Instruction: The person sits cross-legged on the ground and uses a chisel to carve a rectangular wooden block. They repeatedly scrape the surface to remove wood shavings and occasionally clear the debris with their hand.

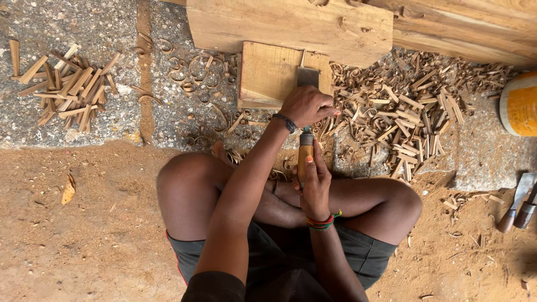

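Observation:
I sit cross-legged on sandy ground. A flat wooden block (267, 75) lies in front of my knees, against a larger plank (291, 25). A chisel (305, 154) with a wooden handle points away from me, its wide metal blade (307, 77) resting on the block. My left hand (306, 105), with a dark wristband, is closed over the chisel's shank just behind the blade. My right hand (315, 182), with coloured wristbands, grips the wooden handle from below, close to my legs.
Cut wooden sticks (67, 84) lie piled at the left on the stone slab. Chips and curled shavings (408, 109) spread to the right. A yellow and white bucket (520, 103) stands at the right edge, with two handled tools (517, 204) below it.

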